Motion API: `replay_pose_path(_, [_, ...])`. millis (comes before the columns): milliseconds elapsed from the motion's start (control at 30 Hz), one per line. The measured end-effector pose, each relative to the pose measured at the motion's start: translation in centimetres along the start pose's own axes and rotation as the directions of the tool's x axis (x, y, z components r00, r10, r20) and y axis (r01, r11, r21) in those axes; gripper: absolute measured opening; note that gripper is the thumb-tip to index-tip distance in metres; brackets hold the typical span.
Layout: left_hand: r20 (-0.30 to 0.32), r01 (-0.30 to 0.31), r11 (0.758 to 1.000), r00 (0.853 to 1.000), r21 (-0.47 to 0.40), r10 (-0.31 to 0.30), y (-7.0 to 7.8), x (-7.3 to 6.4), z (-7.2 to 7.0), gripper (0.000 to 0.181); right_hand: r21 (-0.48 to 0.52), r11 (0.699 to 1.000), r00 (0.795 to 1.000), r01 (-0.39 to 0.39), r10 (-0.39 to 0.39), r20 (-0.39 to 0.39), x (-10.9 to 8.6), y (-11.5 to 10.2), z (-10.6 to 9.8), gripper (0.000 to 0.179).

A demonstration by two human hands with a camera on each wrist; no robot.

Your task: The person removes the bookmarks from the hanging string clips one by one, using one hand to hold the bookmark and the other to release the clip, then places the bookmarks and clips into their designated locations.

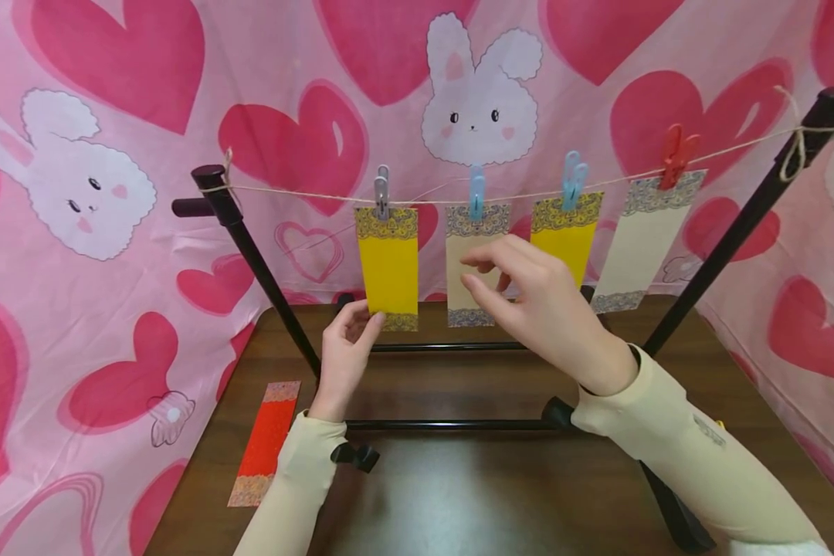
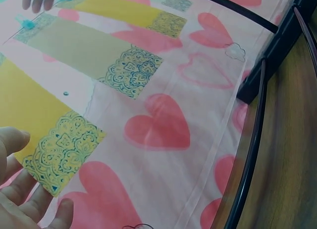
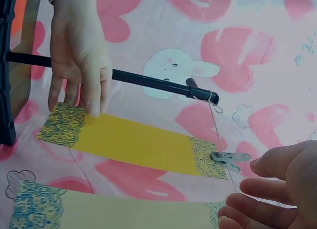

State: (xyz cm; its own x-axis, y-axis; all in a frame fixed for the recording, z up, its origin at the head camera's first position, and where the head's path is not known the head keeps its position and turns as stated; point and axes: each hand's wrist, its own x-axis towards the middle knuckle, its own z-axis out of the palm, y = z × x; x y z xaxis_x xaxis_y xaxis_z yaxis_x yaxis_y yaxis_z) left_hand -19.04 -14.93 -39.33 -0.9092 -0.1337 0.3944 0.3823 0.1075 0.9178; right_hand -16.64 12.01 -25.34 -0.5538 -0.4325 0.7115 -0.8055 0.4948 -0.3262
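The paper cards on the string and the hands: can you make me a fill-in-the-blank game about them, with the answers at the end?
The string has ____ cards hanging from it.
The left hand holds a lower corner of the leftmost hanging card, whose plain middle is ____.
The right hand is holding ____.
The card lying on the table has a middle coloured ____.

Missing words: four; yellow; nothing; red.

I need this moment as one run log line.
left hand: pinches leftmost yellow card near lower end | right hand: holds nothing | gray clothespin: clips that card to twine | red card: lies on table
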Motion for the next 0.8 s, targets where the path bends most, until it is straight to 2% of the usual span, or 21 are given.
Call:
replay_pose_path(333, [-0.001, -0.03, 0.999, 1.0, -0.033, 0.03, 0.4, 0.2, 0.3, 0.025, -0.008, 1.0, 1.0, 0.017, -0.017, -0.027, 2.3, -0.6, 0.4, 0.022])
replay_pose_path(800, [-0.008, -0.042, 0.999, 0.999, -0.017, 0.041, 0.6, 0.2, 0.4, 0.022, 0.028, 0.999, 0.999, 0.04, -0.039, -0.021, 5.8, -2.6, 0.3, 0.026])
